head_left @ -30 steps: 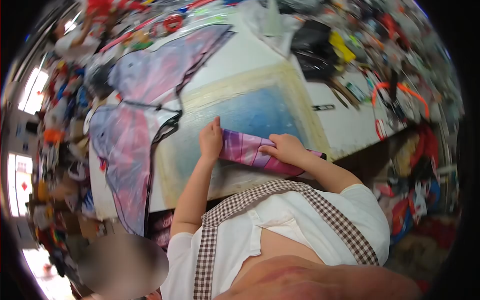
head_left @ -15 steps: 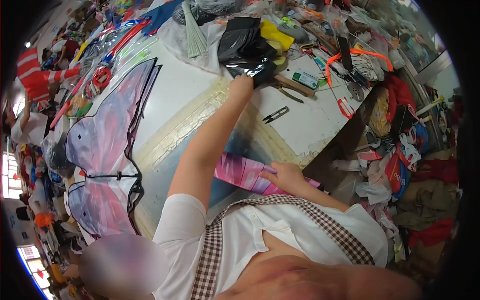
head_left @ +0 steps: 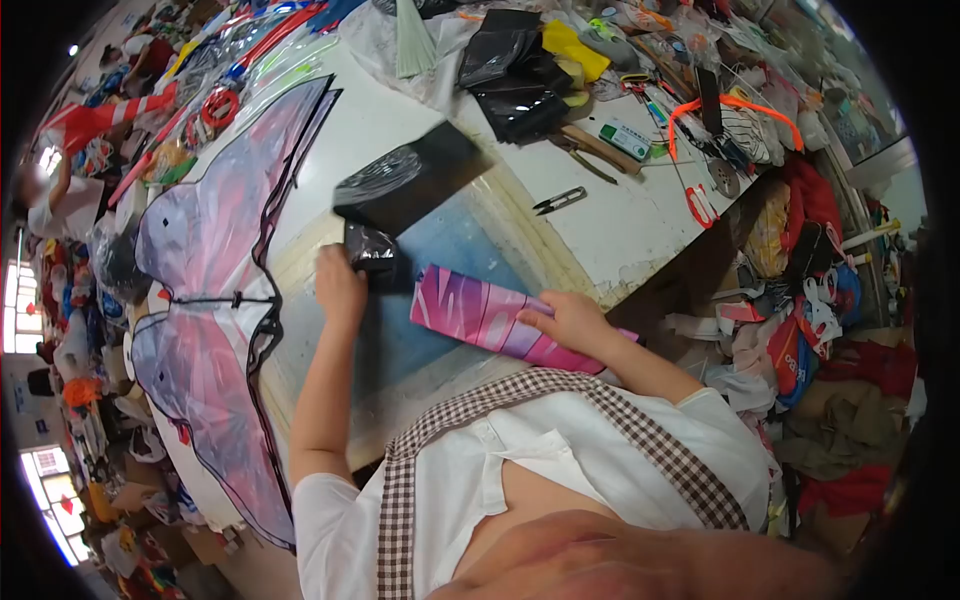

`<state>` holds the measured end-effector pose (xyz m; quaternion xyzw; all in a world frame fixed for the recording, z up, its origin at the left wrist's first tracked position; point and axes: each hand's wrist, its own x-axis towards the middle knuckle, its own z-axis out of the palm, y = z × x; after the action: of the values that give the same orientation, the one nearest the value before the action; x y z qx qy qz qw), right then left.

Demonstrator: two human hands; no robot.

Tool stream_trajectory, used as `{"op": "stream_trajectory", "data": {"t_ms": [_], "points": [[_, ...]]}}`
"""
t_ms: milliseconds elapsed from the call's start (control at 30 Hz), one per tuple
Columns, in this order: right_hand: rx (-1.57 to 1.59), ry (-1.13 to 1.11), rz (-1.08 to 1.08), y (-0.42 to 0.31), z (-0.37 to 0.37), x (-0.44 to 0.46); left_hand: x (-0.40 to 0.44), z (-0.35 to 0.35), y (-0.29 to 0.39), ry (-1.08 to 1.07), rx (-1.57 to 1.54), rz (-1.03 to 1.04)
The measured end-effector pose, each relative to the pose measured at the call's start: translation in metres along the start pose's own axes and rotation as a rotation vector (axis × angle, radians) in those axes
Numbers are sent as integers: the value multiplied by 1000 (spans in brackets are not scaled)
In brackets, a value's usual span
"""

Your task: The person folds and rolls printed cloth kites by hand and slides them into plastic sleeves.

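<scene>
My left hand (head_left: 342, 287) is closed on the end of a black plastic bag (head_left: 405, 185), which stretches up and to the right above the blue-and-clear mat. A folded pink and purple printed fabric piece (head_left: 480, 318) is gripped in my right hand (head_left: 572, 325), with the thumb on top and the other fingers partly hidden. To the left lies a butterfly-shaped kite (head_left: 215, 210) in pink and grey-blue with black edging. More black plastic bags (head_left: 515, 85) are stacked at the far side of the table.
Thread snips (head_left: 560, 200), pliers (head_left: 585, 160), a green-and-white box (head_left: 625, 138) and red-handled scissors (head_left: 702, 207) lie on the white table (head_left: 640, 240) to the right. Heaps of cloth (head_left: 850, 420) fill the floor at right. Another person (head_left: 70, 200) is at far left.
My left hand has drawn a black bag off the stack and moved left and toward me with it. My right hand keeps the folded fabric nearly in place.
</scene>
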<state>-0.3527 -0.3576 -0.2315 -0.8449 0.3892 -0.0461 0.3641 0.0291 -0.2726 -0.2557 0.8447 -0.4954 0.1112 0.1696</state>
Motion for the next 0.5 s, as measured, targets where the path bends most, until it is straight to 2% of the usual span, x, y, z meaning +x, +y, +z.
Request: {"op": "stream_trajectory", "data": {"t_ms": [33,67,100,167,233,300,333,400,467,500], "points": [[55,-39,-11,-2,-1,3,-5,-4,-3,1,5,-17],[51,-59,-26,-7,-2,7,-5,-5,-6,-11,45,-212],[193,-104,-46,-15,-5,11,-5,-6,-10,-23,89,-417],[479,-225,-72,-36,-2,15,-3,4,-25,-122,-560,-582],[563,-344,-41,-52,5,21,-7,11,-21,14,-615,-527],[731,-480,61,-63,11,22,-12,12,-16,-4,-680,-461],[719,-500,56,-66,14,19,-24,9,-17,7,-678,-481],[710,-566,73,-72,18,16,-44,0,-22,-104,-1177,-447],[699,-599,66,-77,20,17,-49,-5,-32,-143,-1423,-407],[713,-610,68,-79,22,16,-54,2,-42,-280,-1565,-517]]}}
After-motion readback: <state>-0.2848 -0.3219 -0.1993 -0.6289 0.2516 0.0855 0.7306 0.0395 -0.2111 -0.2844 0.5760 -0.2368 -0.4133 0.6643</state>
